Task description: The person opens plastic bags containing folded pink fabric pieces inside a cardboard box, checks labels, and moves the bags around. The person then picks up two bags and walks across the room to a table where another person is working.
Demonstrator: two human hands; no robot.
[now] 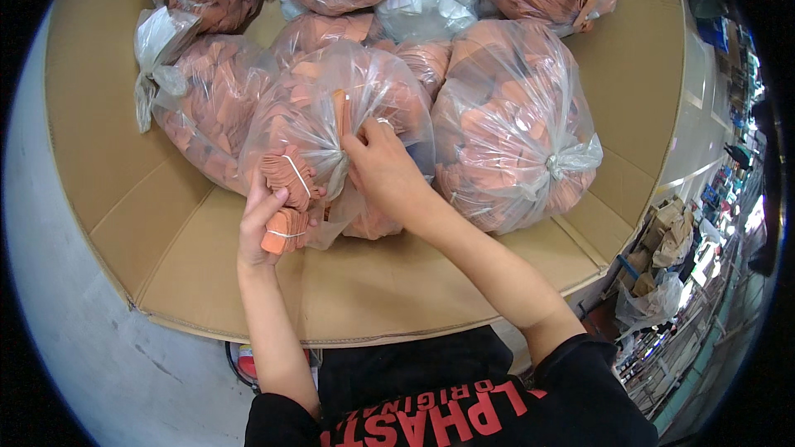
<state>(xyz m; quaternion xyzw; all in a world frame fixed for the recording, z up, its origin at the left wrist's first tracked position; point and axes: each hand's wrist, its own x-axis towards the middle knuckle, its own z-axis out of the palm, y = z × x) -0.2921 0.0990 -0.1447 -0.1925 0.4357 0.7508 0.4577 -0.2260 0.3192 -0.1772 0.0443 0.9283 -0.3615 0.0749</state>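
Left hand (263,228) grips banded orange bundles (286,232); right hand (383,167) seemingly pinches the crinkly plastic bag (331,99).

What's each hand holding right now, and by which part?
The left hand holds two banded orange bundles by their near ends. The right hand grips the clear bag at its gathered front, fingers pinching the plastic.

Both hands (263,223) (383,167) at, seemingly, open bag (335,128).
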